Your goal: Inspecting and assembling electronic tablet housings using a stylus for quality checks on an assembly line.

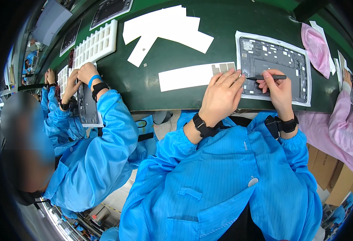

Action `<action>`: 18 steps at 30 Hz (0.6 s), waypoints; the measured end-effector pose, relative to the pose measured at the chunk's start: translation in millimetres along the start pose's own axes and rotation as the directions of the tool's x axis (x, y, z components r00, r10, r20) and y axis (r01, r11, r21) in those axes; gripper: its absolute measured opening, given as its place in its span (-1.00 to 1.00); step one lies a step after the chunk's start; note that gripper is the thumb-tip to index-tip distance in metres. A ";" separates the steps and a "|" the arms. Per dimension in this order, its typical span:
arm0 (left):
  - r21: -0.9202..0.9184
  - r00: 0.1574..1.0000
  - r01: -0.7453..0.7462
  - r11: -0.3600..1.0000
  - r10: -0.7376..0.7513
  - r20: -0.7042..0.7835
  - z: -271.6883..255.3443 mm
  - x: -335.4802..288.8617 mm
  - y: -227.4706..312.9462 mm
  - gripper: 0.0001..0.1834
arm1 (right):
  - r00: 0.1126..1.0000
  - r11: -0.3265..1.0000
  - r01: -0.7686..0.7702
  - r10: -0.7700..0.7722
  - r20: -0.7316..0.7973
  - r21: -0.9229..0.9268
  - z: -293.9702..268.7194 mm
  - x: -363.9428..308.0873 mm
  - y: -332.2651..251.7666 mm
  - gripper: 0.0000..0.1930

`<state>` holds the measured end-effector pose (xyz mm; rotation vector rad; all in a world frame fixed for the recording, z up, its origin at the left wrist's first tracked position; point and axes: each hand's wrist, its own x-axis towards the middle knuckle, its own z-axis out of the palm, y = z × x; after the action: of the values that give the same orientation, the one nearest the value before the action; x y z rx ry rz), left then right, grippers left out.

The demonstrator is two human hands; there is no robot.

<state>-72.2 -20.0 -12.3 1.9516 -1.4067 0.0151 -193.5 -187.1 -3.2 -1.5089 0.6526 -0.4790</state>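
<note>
My right hand [278, 90] is closed on slim black tweezers [280, 77], their tip pointing left at the left edge of a dark tablet housing [274, 64]. The housing lies flat on a white sheet and carries several small white patches. My left hand [223, 96] lies with its fingers stretched out, their tips by the housing's left edge. Under and beside those fingers is a white backing strip [184, 78] with several grey square pads [223, 67] at its right end. Whether the left fingertips press on a small pad is hidden.
More white strips [164, 26] are fanned out on the green table [144, 92]. A white compartment tray [98, 44] stands at left, where a co-worker in blue handles another housing [89, 106]. A pink cloth [316, 48] lies at right, near a person in a pink sleeve [345, 116].
</note>
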 end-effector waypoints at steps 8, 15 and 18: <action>0.063 1.000 -0.019 0.998 0.019 -0.007 0.8 -1.2 -0.1 -0.66 | 1.000 1.000 0.018 -0.018 0.022 -0.004 -1.2 1.4 2.9 -0.79; 0.145 0.998 -0.069 0.987 0.067 0.021 3.3 -2.5 2.9 -0.62 | 1.000 1.000 0.001 -0.001 -0.008 -0.013 -0.5 -0.9 1.4 -0.79; 0.140 0.998 -0.065 0.988 0.063 0.020 2.7 -1.7 4.0 -0.62 | 1.000 1.000 0.029 -0.029 -0.001 0.001 -2.0 0.1 8.8 -0.80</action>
<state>-77.3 -20.7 -12.9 2.0229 -1.5138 0.1327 -195.7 -188.4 -11.9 -1.5191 0.6319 -0.5026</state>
